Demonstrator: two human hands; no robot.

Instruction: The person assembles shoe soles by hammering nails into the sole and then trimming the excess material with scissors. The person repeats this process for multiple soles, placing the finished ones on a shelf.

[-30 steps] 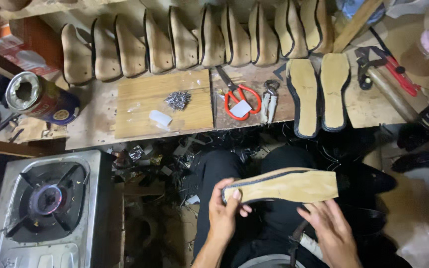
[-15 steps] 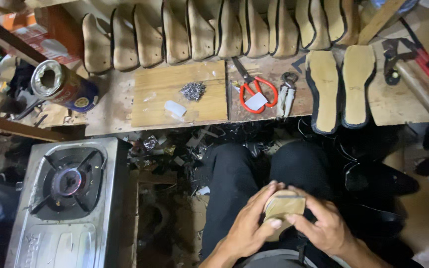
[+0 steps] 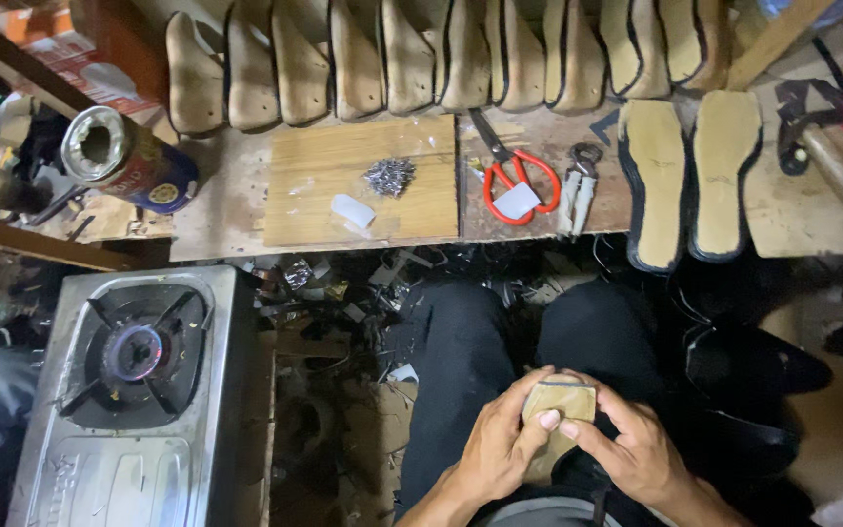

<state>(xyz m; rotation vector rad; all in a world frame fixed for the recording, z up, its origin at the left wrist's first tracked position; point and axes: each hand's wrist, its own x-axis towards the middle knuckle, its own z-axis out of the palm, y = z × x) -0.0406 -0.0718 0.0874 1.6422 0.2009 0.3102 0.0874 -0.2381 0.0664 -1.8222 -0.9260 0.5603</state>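
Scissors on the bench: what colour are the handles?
Red-orange handles on the scissors, with dark metal blades; clearest in the head view.

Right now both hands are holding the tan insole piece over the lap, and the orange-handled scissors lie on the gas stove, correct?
Not quite. The orange-handled scissors lie on the wooden workbench, beside the small pile of tacks, not on the gas stove. The head view shows it. Both hands, left hand and right hand, do hold the tan insole piece over the lap.

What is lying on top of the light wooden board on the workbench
On the wooden board lie a pile of small metal tacks and a small white block. Whatever is beneath the board is covered.
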